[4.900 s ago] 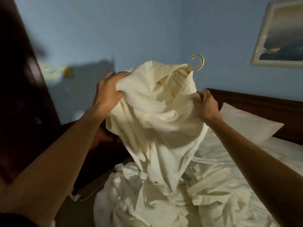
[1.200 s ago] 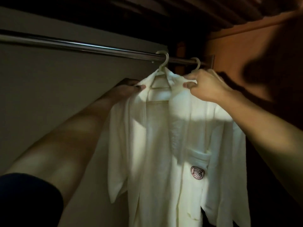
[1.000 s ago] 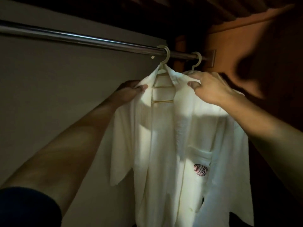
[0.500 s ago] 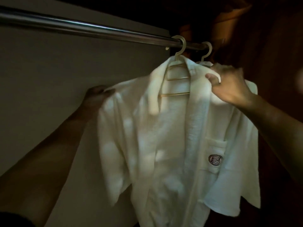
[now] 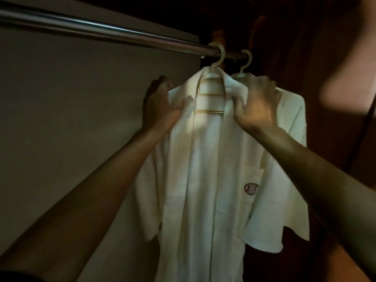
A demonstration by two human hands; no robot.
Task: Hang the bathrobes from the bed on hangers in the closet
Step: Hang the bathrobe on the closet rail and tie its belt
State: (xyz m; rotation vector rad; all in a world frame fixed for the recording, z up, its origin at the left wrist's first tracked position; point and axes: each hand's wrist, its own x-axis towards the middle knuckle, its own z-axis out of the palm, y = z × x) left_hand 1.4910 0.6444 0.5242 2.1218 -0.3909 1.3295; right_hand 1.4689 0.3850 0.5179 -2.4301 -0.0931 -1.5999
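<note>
A white bathrobe (image 5: 203,169) with a dark round logo on its chest pocket hangs on a cream hanger (image 5: 218,58) hooked over the metal closet rod (image 5: 101,33). My left hand (image 5: 160,104) holds the robe's left shoulder, thumb on the front of the collar. My right hand (image 5: 256,104) grips the right side of the collar near the shoulder. Both hands are blurred. A second cream hanger (image 5: 246,62) hangs on the rod just behind, and white fabric under it shows behind my right hand.
The closet's pale back wall (image 5: 71,119) fills the left. Dark wooden closet panels (image 5: 305,58) stand at the right. A blurred pale patch (image 5: 350,78) covers the upper right corner.
The robe went from held over the bed to hanging on the closet rod. In the last half second my left hand came back from the sleeve to the shoulder, and the robe hangs straighter.
</note>
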